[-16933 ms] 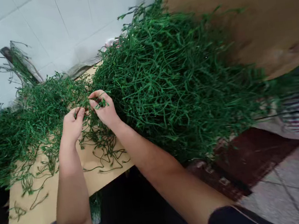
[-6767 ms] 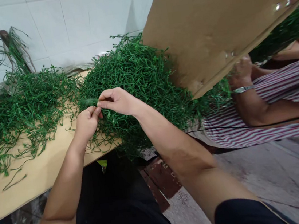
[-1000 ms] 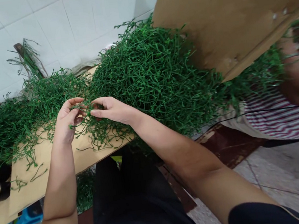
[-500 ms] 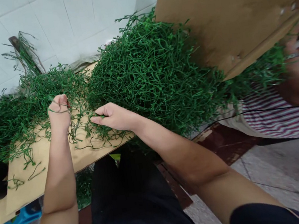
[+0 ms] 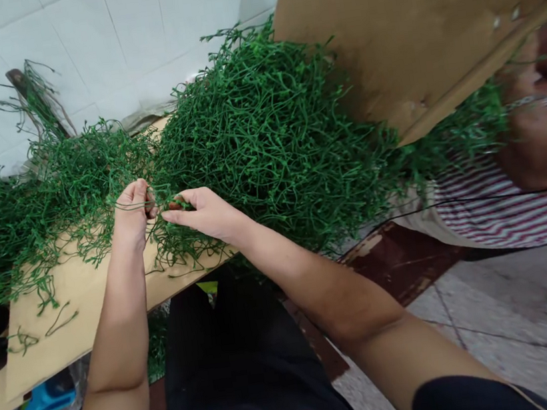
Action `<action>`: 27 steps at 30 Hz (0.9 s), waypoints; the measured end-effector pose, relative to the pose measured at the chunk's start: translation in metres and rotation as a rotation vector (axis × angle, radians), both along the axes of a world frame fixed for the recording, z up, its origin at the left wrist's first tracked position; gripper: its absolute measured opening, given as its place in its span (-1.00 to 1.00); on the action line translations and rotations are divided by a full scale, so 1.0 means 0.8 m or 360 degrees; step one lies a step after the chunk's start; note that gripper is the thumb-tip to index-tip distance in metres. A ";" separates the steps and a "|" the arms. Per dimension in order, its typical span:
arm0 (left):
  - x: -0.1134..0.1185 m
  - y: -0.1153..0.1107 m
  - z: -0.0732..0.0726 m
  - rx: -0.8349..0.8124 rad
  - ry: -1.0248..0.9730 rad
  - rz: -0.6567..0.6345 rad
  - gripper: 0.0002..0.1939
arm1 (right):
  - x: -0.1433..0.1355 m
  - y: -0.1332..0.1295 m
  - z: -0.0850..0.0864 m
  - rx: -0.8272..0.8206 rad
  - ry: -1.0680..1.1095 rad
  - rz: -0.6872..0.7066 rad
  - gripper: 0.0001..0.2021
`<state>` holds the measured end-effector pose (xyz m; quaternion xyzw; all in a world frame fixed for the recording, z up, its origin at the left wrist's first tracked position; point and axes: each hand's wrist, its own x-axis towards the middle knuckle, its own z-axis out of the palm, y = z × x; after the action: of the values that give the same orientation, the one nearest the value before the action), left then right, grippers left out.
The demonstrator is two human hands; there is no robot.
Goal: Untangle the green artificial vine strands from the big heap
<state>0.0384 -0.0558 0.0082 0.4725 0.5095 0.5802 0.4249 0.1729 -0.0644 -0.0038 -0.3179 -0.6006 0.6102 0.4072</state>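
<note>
Green stems (image 5: 253,127) heap across the worktop (image 5: 70,326); above its near edge, left hand (image 5: 131,213) pinches at least 1, right hand (image 5: 209,217) curls loosely round others. Separating them seemingly calls for light fingertips.

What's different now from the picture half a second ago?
The left hand has moved to its right, closing most of the gap to the right hand, which has barely moved. No new hold or release can be made out: a green stem still runs across the left fingers. The big heap and the brown board look as they were.
</note>
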 end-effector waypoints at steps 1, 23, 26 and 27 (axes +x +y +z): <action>0.000 0.002 0.000 0.0030 0.0025 0.0011 -0.65 | 0.000 -0.002 0.000 -0.0030 0.0026 0.0013 -0.68; -0.033 0.069 -0.008 0.0292 0.0824 0.0722 -0.63 | 0.022 -0.040 0.008 -0.0218 0.0078 0.0126 -0.58; -0.071 0.090 -0.006 0.0187 0.0652 0.0910 -0.61 | 0.040 -0.050 0.011 -0.0127 -0.0045 0.0237 -0.59; -0.077 0.093 -0.005 0.0214 0.0630 0.0862 -0.64 | 0.045 -0.048 0.011 -0.0141 -0.0040 0.0148 -0.58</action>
<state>-0.0232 0.0184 0.0038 0.4504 0.6496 0.6014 0.1162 0.2089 -0.1024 0.0046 -0.3149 -0.5924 0.6503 0.3563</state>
